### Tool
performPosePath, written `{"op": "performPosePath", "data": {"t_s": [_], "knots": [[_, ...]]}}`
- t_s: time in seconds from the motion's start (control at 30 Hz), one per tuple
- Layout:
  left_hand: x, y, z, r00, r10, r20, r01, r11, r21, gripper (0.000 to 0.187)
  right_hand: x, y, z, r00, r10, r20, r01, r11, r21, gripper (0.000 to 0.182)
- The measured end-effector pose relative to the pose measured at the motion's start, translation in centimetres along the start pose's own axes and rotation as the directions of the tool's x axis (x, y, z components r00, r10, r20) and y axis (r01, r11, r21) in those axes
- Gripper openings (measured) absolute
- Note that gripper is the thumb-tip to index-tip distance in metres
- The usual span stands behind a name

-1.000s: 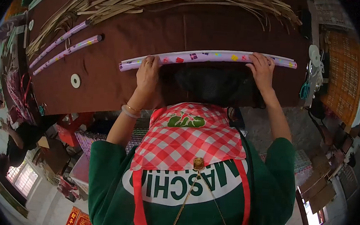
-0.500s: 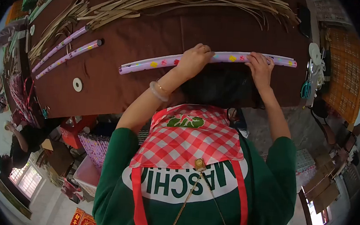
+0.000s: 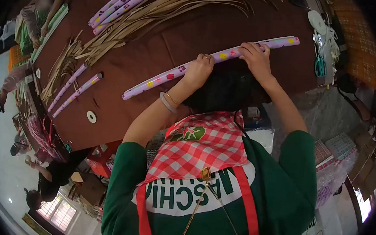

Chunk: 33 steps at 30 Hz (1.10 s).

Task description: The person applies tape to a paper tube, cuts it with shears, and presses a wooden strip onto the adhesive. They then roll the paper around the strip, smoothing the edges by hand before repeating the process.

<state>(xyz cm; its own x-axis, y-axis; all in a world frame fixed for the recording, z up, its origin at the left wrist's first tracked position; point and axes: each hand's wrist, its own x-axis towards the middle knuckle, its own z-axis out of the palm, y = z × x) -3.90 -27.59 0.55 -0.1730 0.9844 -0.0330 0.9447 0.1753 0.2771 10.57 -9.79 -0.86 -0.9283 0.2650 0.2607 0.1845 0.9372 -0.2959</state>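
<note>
A long lilac roll of patterned wrapping paper (image 3: 164,77) lies slantwise on the brown table (image 3: 124,90). My left hand (image 3: 198,69) presses on the roll near its middle, fingers curled over it. Close to it on the right, my right hand (image 3: 254,58) grips the same roll. A dark mesh-like mass (image 3: 225,91) sits just under both hands at the table's near edge.
Two more rolls (image 3: 73,91) lie at the left, others (image 3: 126,0) at the far side beside a heap of tan strips (image 3: 161,5). A tape ring (image 3: 91,117), scissors (image 3: 320,66) and a white reel (image 3: 315,16) are on the table. Other people stand at the left.
My left hand slid right along the roll from its left part to the middle, near my right hand. The view tilted, so the roll now slants up to the right.
</note>
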Motion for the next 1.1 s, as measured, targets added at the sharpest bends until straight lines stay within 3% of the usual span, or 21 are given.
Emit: {"op": "performPosePath", "data": {"t_s": [0.03, 0.23, 0.37, 0.4, 0.47, 0.5, 0.57, 0.6, 0.67, 0.7, 0.77, 0.87, 0.9, 0.93, 1.0, 1.03, 1.1], "knots": [[0.0, 0.3, 0.2, 1.0, 0.019, -0.004, -0.018, 0.993, 0.119, 0.019, 0.0, -0.1, -0.1, 1.0, 0.01, -0.008, -0.01, 1.0, 0.0, 0.026], [1.1, 0.2, 0.7, 0.993, 0.005, 0.117, -0.03, 0.977, 0.212, 0.018, -0.2, -0.2, -0.2, 1.0, 0.005, -0.015, -0.004, 1.0, 0.015, 0.027], [1.2, -0.3, 1.9, 1.0, 0.004, 0.014, -0.007, 0.977, 0.213, 0.019, 0.1, -0.5, -0.3, 1.0, 0.024, -0.008, -0.024, 1.0, 0.0, 0.026], [1.2, -0.4, 1.9, 1.0, -0.026, 0.013, 0.024, 0.989, 0.146, 0.021, 0.2, -0.5, -0.3, 0.999, 0.031, 0.024, -0.031, 1.0, 0.0, 0.026], [1.5, -0.9, 1.4, 0.997, -0.071, 0.012, 0.071, 0.997, 0.015, 0.027, 0.4, -1.1, -1.1, 0.997, 0.031, -0.074, -0.035, 0.998, -0.05, 0.027], [2.0, -1.1, 0.6, 0.999, -0.048, 0.0, 0.048, 0.998, 0.03, 0.027, 0.7, -1.9, -2.3, 0.98, 0.105, -0.167, -0.106, 0.994, 0.003, 0.027], [2.4, -1.5, -1.7, 1.0, -0.028, 0.001, 0.028, 0.993, -0.112, 0.019, 1.1, -3.6, -5.0, 0.913, 0.208, -0.35, -0.179, 0.977, 0.114, 0.023], [2.8, -0.7, -4.9, 0.992, -0.084, 0.099, 0.101, 0.98, -0.172, 0.02, 1.0, -4.5, -5.5, 0.906, 0.216, -0.364, -0.189, 0.976, 0.111, 0.023], [3.5, -2.5, -7.6, 0.974, 0.011, 0.226, 0.069, 0.937, -0.343, 0.025, 0.6, -6.3, -6.2, 0.755, 0.464, -0.463, -0.273, 0.865, 0.421, 0.019], [3.8, -2.3, -10.1, 0.908, -0.077, 0.411, 0.3, 0.803, -0.514, 0.03, 0.4, -7.3, -5.9, 0.693, 0.631, -0.347, -0.213, 0.64, 0.738, 0.018], [4.1, -3.3, -12.5, 0.801, -0.11, 0.589, 0.53, 0.587, -0.612, 0.032, 0.3, -8.6, -3.9, 0.701, 0.71, -0.065, -0.112, 0.199, 0.973, 0.021], [4.1, -4.7, -14.2, 0.763, 0.001, 0.646, 0.547, 0.531, -0.647, 0.032, 2.0, -10.9, -3.9, 0.703, 0.694, 0.157, -0.169, -0.051, 0.984, 0.045], [3.7, -4.6, -14.3, 0.77, 0.014, 0.638, 0.563, 0.456, -0.69, 0.029, 2.9, -11.9, -5.3, 0.692, 0.677, 0.253, -0.19, -0.167, 0.968, 0.055], [3.1, -4.6, -14.6, 0.772, 0.006, 0.636, 0.564, 0.455, -0.689, 0.029, 3.3, -12.4, -5.2, 0.697, 0.67, 0.253, -0.189, -0.169, 0.967, 0.055], [1.9, -4.1, -15.2, 0.778, -0.004, 0.628, 0.605, 0.272, -0.748, 0.021, 4.2, -13.0, -4.9, 0.784, 0.492, 0.377, -0.213, -0.358, 0.909, 0.057], [1.3, -5.0, -13.9, 0.803, 0.012, 0.596, 0.579, 0.226, -0.783, 0.02, 4.7, -13.2, -4.5, 0.83, 0.422, 0.365, -0.176, -0.424, 0.889, 0.053], [0.2, -5.4, -13.5, 0.799, 0.005, 0.601, 0.584, 0.232, -0.778, 0.021, 5.3, -14.1, -4.4, 0.818, 0.427, 0.384, -0.209, -0.401, 0.892, 0.049]]}}
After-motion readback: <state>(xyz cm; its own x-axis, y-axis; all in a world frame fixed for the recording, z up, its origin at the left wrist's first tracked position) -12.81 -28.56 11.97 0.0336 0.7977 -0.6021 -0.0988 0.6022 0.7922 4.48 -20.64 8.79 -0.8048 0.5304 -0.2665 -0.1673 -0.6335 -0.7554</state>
